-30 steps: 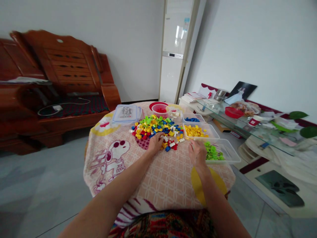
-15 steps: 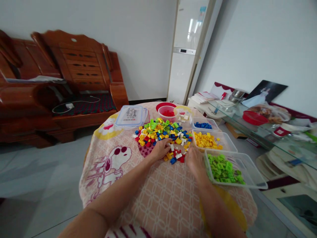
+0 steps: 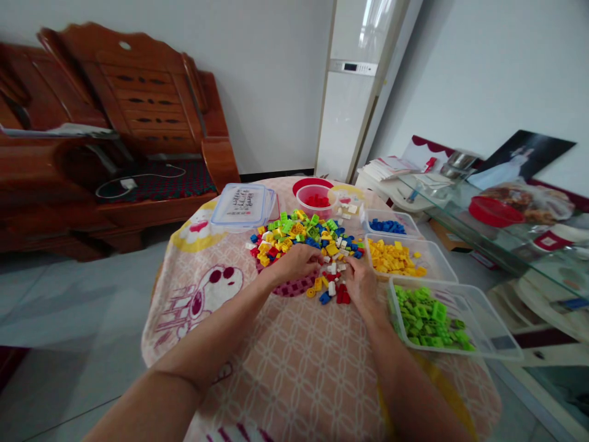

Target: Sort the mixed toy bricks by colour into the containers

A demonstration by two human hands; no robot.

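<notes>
Both hands at the near edge of the mixed brick pile, fingers bent.
The left hand (image 3: 299,261) lies just before the brick pile (image 3: 299,228), its fingers curled toward the right hand (image 3: 361,283); the right hand's thumb and fingertips point inward, beside the loose bricks (image 3: 332,287) lying between the hands and nearer the wearer. Both grips are partly closed; whether either has hold of a brick cannot be told, because the left fingertips are turned away and the right fingertips are too small to resolve. The left hand covers part of the pile's near side. To the right of the right hand stand the yellow-brick box (image 3: 439,261) and the green-brick box (image 3: 494,325). Both forearms are cut off at the lower edge of the view.
</notes>
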